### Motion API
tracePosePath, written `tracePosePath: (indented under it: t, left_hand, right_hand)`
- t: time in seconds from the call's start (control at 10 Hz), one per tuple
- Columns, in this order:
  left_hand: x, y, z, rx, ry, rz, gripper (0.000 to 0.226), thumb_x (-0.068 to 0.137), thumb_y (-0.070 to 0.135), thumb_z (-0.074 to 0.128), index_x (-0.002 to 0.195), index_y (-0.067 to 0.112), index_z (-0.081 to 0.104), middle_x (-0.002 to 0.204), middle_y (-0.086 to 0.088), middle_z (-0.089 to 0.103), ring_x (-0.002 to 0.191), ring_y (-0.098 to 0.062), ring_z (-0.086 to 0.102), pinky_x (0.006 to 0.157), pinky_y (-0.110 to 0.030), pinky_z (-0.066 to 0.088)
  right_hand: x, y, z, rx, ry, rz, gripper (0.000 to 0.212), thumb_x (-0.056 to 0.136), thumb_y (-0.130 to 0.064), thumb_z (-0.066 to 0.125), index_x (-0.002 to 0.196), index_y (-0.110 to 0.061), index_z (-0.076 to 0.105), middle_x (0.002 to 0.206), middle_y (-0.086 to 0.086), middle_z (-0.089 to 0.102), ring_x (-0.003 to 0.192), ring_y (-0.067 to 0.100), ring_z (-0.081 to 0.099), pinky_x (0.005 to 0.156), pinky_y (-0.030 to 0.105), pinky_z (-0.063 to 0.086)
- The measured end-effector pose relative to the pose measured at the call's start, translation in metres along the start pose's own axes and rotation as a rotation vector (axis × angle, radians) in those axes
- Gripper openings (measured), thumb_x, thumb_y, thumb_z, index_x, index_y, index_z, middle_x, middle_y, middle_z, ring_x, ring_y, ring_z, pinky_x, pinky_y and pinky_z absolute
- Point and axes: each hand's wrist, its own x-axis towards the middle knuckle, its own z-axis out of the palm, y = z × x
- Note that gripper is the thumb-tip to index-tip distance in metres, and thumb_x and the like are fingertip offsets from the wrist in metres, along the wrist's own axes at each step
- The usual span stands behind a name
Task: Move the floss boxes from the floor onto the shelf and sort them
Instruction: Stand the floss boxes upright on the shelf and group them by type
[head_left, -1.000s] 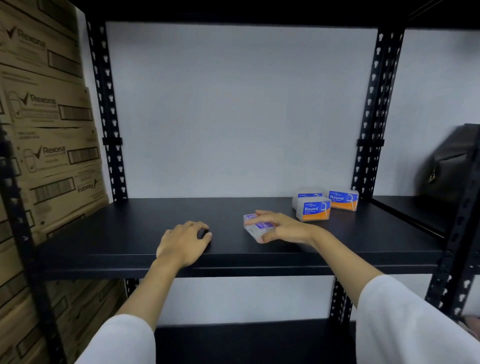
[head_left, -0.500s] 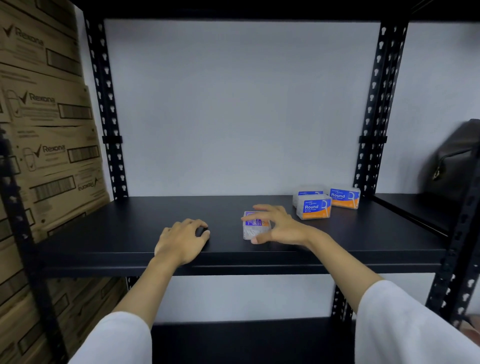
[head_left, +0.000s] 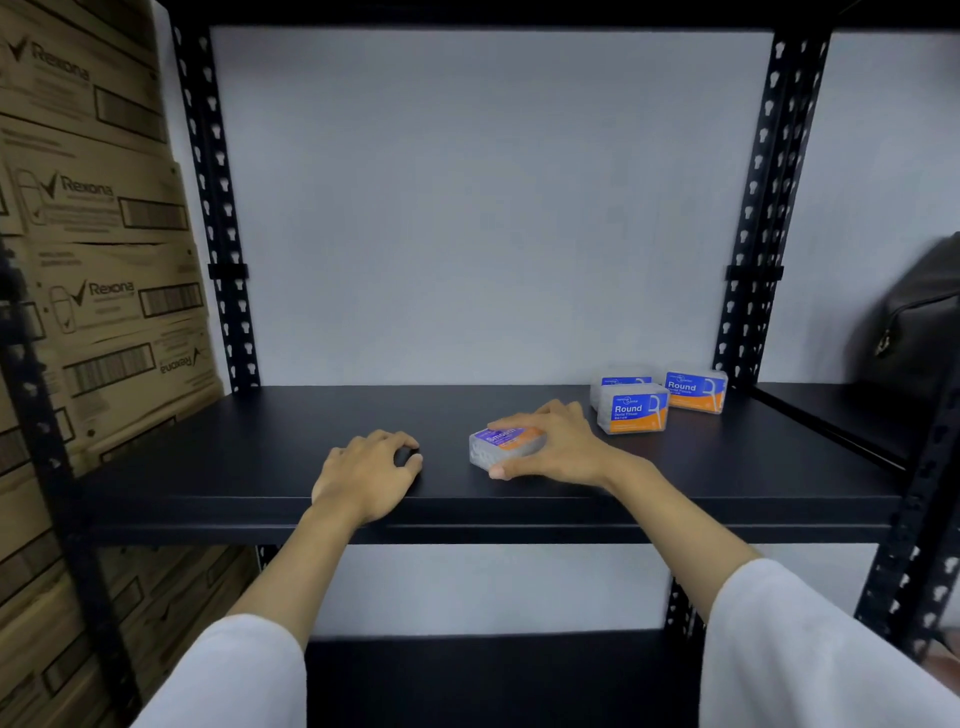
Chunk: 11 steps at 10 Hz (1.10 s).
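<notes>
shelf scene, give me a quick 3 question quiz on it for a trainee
1. True or false: the right hand grips the Smooth box.
2. How many Round boxes stand at the shelf's back right?
3. The left hand is: A) holding a box, B) resting on the shelf with no box visible in it, C) off the shelf.

Key: 1 true; 2 three; 3 B.

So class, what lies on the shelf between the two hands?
Head view: only bare shelf separates the left hand from the Smooth box under the right hand.
</notes>
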Motion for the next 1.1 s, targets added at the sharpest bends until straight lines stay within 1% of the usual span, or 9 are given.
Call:
tracePosePath:
  t: [0.1,0.2,0.3,0.4,0.6,0.7,0.8,1.0,1.1]
  left_hand:
    - [-0.001,0.000,0.001,-0.008,0.003,-0.005,0.034,0.096,0.044,0.036,0.124,0.036,0.053,0.138,0.007,0.051,0.123,-0.020,0.048,0.103,-0.041,0.033]
    - [0.000,0.001,0.001,-0.008,0.007,-0.002,0.034,0.096,0.044,0.036,0.124,0.036,0.053,0.138,0.007,0.051,0.123,-0.020,0.048,0.102,-0.041,0.034]
    - [0.000,0.001,0.000,-0.006,0.007,-0.002,0.034,0.097,0.044,0.036,0.125,0.035,0.053,0.139,0.007,0.050,0.124,-0.020,0.048,0.103,-0.041,0.034]
    - [0.000,0.000,0.000,-0.003,0.005,0.001,0.035,0.097,0.044,0.035,0.126,0.035,0.052,0.139,0.007,0.050,0.124,-0.020,0.047,0.103,-0.041,0.034]
    - [0.000,0.000,0.000,-0.008,0.007,0.007,0.036,0.097,0.044,0.035,0.128,0.035,0.051,0.140,0.007,0.049,0.124,-0.020,0.048,0.104,-0.041,0.033]
    - [0.000,0.000,0.000,-0.010,0.010,0.004,0.036,0.097,0.044,0.035,0.128,0.035,0.051,0.139,0.007,0.049,0.124,-0.020,0.047,0.105,-0.041,0.033]
    - [0.001,0.000,0.000,-0.011,0.012,0.007,0.036,0.097,0.044,0.036,0.128,0.035,0.052,0.139,0.007,0.049,0.125,-0.020,0.047,0.105,-0.041,0.033]
    - [0.000,0.000,-0.001,-0.008,0.011,0.009,0.036,0.097,0.044,0.036,0.128,0.034,0.052,0.139,0.006,0.050,0.125,-0.020,0.047,0.104,-0.042,0.034]
    - [0.000,0.000,-0.001,-0.006,0.007,0.008,0.036,0.097,0.044,0.035,0.128,0.034,0.051,0.140,0.006,0.050,0.125,-0.020,0.048,0.104,-0.042,0.034]
  right_hand:
    - [0.002,-0.002,0.004,-0.132,0.034,-0.002,0.064,0.067,-0.073,0.064,0.126,-0.058,0.044,0.119,0.000,0.038,0.119,0.022,0.028,0.104,0.036,0.023]
    - [0.004,-0.001,0.004,-0.099,0.017,-0.029,0.064,0.069,-0.069,0.065,0.128,-0.055,0.044,0.137,-0.002,0.033,0.131,0.020,0.022,0.108,0.040,0.018]
    - [0.004,0.000,0.005,0.195,-0.074,-0.078,0.062,0.074,-0.050,0.074,0.131,-0.042,0.050,0.139,-0.009,0.041,0.133,0.014,0.036,0.104,0.028,0.034]
    - [0.008,0.003,0.007,0.248,-0.055,-0.074,0.061,0.074,-0.043,0.077,0.129,-0.034,0.053,0.128,-0.009,0.046,0.121,0.012,0.047,0.091,0.016,0.039]
    - [0.025,0.007,0.016,0.062,0.237,-0.034,0.075,0.070,-0.041,0.078,0.135,-0.027,0.043,0.134,0.000,0.026,0.126,0.018,0.026,0.097,0.023,0.032]
    - [0.030,0.006,0.022,0.049,0.342,-0.012,0.075,0.065,-0.041,0.083,0.126,-0.027,0.043,0.133,0.002,0.019,0.127,0.022,0.022,0.093,0.025,0.036]
    - [0.030,0.006,0.024,0.068,0.348,0.002,0.078,0.060,-0.045,0.085,0.123,-0.027,0.042,0.136,0.001,0.016,0.129,0.022,0.018,0.097,0.030,0.038]
    - [0.021,0.009,0.022,0.198,0.349,-0.039,0.060,0.069,-0.034,0.082,0.117,-0.026,0.047,0.135,0.001,0.023,0.128,0.020,0.022,0.092,0.022,0.031]
    - [0.024,0.012,0.023,0.152,0.367,-0.053,0.055,0.073,-0.031,0.079,0.119,-0.029,0.049,0.130,0.001,0.031,0.124,0.022,0.027,0.087,0.022,0.032]
